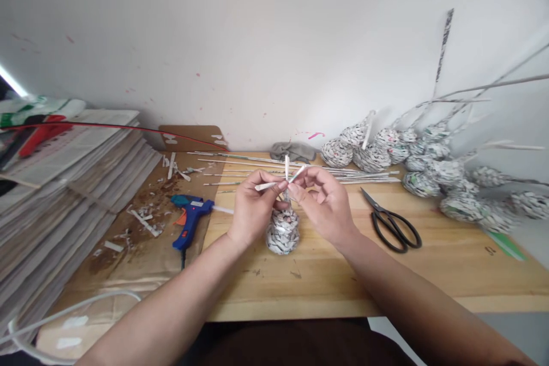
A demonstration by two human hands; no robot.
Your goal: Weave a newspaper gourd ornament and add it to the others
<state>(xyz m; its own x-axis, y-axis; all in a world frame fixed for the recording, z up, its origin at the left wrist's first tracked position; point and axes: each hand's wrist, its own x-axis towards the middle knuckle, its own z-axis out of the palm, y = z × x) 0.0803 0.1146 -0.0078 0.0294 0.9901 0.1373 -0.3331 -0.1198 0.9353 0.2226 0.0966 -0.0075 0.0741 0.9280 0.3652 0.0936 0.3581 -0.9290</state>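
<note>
A small woven paper piece (283,233), gourd-like in shape, stands upright on the wooden table between my hands. Short paper strips (287,167) spread out from its top. My left hand (256,201) pinches the strips at the top from the left, with thumb and forefinger closed on them. From the right, my right hand (325,200) also pinches a strip, its fingertips nearly touching those of my left hand. The fingers partly hide the neck of the piece.
Black scissors (392,226) lie right of my hands, a blue glue gun (192,220) left. Thin paper rods (360,174) lie behind. Several woven pieces (373,157) fill the back right. Stacked newspapers (86,200) stand at the left, near paper scraps (146,223) on cardboard.
</note>
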